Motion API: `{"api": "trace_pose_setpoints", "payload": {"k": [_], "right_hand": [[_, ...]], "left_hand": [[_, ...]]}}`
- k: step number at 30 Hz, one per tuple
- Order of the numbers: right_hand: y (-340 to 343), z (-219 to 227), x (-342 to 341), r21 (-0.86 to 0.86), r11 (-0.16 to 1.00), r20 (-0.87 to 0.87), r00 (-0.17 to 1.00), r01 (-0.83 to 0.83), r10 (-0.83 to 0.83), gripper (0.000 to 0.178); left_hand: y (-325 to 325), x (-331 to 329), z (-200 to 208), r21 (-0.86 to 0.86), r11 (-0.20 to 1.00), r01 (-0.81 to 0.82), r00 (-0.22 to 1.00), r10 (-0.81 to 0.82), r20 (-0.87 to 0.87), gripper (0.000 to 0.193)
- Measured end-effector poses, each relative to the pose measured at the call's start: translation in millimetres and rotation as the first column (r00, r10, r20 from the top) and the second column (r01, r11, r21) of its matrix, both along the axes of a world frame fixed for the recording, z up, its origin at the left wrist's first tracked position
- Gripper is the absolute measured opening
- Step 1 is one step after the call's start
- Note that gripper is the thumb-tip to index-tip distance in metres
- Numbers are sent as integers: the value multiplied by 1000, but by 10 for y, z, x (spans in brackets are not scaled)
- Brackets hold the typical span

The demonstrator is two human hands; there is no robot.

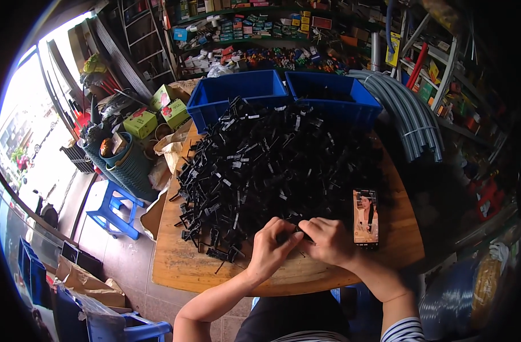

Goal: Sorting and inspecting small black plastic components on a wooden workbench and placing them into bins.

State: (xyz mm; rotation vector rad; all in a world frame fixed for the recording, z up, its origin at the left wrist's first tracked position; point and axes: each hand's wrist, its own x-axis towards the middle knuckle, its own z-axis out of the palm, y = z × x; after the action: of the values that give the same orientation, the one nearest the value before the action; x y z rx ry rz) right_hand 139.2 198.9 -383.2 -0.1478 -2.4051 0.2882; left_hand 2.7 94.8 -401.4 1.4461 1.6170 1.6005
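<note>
My left hand (pixel 272 246) and my right hand (pixel 327 239) meet over the near edge of a wooden table (pixel 294 278). Both have their fingers closed around a small black part (pixel 298 229), mostly hidden by the fingers, so its exact kind does not show. Just beyond my hands rises a big heap of small black plastic parts (pixel 260 165), some with thin stems and pale labels. A phone (pixel 365 219) with a lit screen showing a person lies to the right of my right hand.
Two blue bins (pixel 237 94) stand behind the heap; the right bin (pixel 334 105) has dark parts inside. Coiled grey pipes (pixel 406 114) hang beyond the table's right side. On the left are a blue stool (pixel 113 208), a woven basket (pixel 123 165) and green boxes (pixel 140 122). Stocked shelves (pixel 249 43) line the back.
</note>
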Motion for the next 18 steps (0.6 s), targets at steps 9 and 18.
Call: {"api": "trace_pose_setpoints", "payload": {"k": [9, 18], "right_hand": [[-129, 244, -566, 47, 993, -59, 993, 107, -104, 34], [333, 166, -557, -664, 748, -124, 985, 6, -118, 15]], "left_hand": [[-143, -231, 104, 224, 914, -338, 880, 222, 420, 9], [-388, -460, -11, 320, 943, -89, 217, -295, 931, 43]]}}
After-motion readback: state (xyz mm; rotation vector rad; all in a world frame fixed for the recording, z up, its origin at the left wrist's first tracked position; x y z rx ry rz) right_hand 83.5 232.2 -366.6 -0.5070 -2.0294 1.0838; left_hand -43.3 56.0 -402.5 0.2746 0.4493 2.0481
